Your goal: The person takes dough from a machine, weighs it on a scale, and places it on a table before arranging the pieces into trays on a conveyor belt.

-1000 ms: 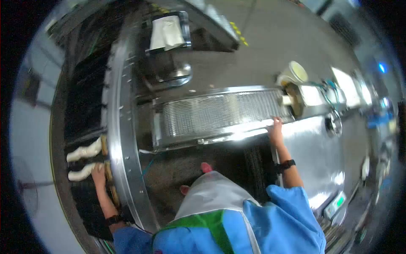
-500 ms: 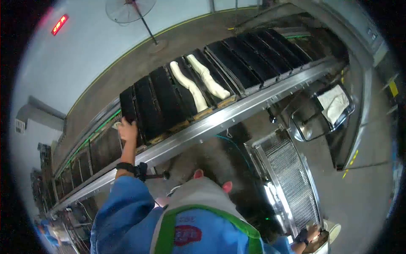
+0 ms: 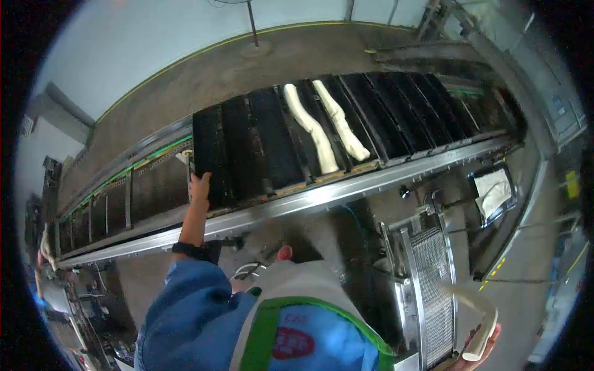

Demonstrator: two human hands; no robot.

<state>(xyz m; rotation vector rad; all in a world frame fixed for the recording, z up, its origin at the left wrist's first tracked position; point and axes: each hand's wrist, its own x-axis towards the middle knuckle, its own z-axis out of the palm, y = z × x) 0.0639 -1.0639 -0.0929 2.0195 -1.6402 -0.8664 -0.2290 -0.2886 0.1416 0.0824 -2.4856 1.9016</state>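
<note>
Strips of pale, soft dough (image 3: pixel 310 130) lie lengthwise across long black trays (image 3: pixel 275 139) on a steel conveyor (image 3: pixel 322 195). The left hand (image 3: pixel 199 187), half-open, touches the end tray's edge. The partly hidden right hand (image 3: pixel 487 347) loosely cups a bent cream-coloured dough piece (image 3: pixel 486 321) beside a silvery mesh belt (image 3: pixel 434 290).

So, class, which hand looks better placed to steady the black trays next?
Probably left: the left hand is at the trays, while the right hand holds dough near the metal mesh.
</note>
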